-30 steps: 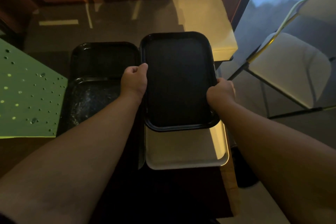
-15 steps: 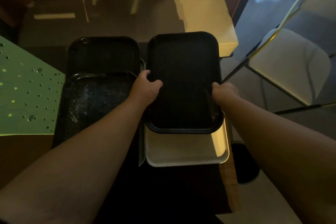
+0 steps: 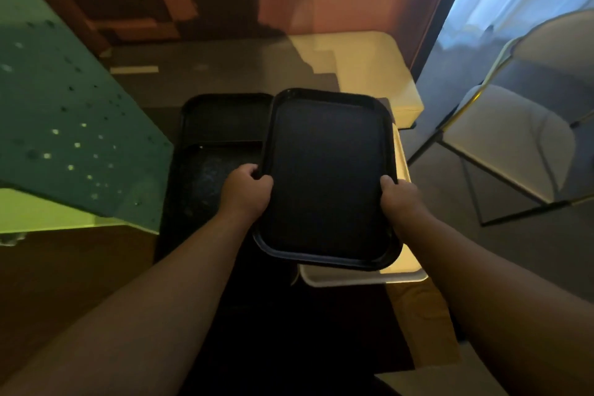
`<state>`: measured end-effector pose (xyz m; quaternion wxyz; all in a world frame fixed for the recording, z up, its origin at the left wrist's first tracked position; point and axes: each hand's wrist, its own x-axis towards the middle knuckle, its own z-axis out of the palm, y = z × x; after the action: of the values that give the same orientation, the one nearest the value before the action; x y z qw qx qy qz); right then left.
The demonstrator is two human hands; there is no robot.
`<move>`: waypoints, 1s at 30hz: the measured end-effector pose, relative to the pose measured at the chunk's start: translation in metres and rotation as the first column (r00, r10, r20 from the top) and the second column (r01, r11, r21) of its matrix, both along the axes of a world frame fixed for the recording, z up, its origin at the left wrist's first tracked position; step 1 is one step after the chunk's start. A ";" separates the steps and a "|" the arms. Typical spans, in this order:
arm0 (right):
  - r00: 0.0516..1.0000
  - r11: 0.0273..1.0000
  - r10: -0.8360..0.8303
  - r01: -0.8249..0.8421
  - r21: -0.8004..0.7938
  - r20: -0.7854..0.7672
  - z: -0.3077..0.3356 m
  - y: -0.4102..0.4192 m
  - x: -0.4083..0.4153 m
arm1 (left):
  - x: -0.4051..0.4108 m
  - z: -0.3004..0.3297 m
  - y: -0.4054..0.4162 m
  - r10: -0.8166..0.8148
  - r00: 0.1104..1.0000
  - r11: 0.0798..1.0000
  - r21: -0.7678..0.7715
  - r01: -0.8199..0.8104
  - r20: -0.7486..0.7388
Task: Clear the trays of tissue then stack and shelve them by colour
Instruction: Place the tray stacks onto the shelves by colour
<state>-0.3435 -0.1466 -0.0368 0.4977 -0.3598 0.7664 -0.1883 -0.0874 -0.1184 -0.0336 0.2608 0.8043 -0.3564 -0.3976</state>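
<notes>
I hold a black tray [image 3: 328, 177] by its two long sides, lifted and tilted a little over a white tray [image 3: 363, 278]. My left hand [image 3: 246, 191] grips the left rim. My right hand [image 3: 400, 198] grips the right rim. The white tray shows only at its near and right edges below the black one. Two more black trays lie to the left: a far one [image 3: 225, 117] and a near one [image 3: 205, 180] with a speckled, shiny surface. No tissue shows on any tray.
A green perforated panel [image 3: 64, 125] juts in from the left. A cream cushion or stool [image 3: 369, 67] sits behind the trays. A pale chair with a thin metal frame [image 3: 514, 145] stands to the right. Red-brown wall behind.
The black tray has come up off the white tray and toward me, tilted slightly left. Both hands kept their grip on its sides. The view has shifted down and back.
</notes>
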 end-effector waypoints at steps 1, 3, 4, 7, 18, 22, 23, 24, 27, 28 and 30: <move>1.000 1.000 0.014 -0.014 -0.002 -0.009 0.000 0.008 0.012 | 0.012 0.001 0.012 -0.005 0.999 1.000 0.030 0.003 0.054; 0.999 0.999 0.031 -0.031 0.016 -0.014 -0.002 0.026 0.038 | 0.035 0.001 0.039 0.001 0.993 0.999 0.053 -0.008 0.120; 0.999 0.999 0.044 -0.043 0.022 -0.023 -0.003 0.035 0.051 | 0.046 0.000 0.052 0.008 0.991 0.998 0.053 -0.015 0.133; 0.995 0.996 0.090 -0.089 0.023 -0.050 -0.007 0.061 0.087 | 0.076 -0.003 0.089 0.035 0.992 0.995 0.085 -0.046 0.125; 0.970 0.985 0.167 -0.171 -0.008 -0.178 -0.017 0.101 0.155 | 0.131 -0.003 0.153 0.125 0.992 0.982 0.145 -0.121 -0.020; 0.968 0.985 0.169 -0.172 -0.001 -0.188 -0.021 0.106 0.169 | 0.143 -0.008 0.158 0.137 0.988 0.983 0.134 -0.126 -0.072; 0.969 0.985 0.170 -0.171 0.009 -0.177 -0.023 0.106 0.171 | 0.145 -0.010 0.159 0.126 0.988 0.985 0.132 -0.114 -0.086; 0.972 0.985 0.171 -0.169 0.025 -0.161 -0.023 0.105 0.172 | 0.146 -0.011 0.160 0.112 0.989 0.986 0.133 -0.099 -0.094; 0.976 0.982 0.188 -0.185 0.042 -0.106 -0.023 0.105 0.173 | 0.147 -0.013 0.163 0.070 0.993 0.990 0.128 -0.057 -0.099; 0.974 0.979 0.203 -0.199 0.047 -0.099 -0.021 0.105 0.174 | 0.147 -0.013 0.162 0.061 0.993 0.990 0.135 -0.047 -0.096; 0.973 0.976 0.212 -0.206 0.069 -0.093 -0.021 0.107 0.174 | 0.146 -0.014 0.161 0.055 0.994 0.984 0.176 -0.039 -0.091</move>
<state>-0.1694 -0.0391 -0.0578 0.4860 -0.4326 0.7535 -0.0941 0.0591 0.0424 -0.0477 0.2154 0.8124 -0.2883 -0.4589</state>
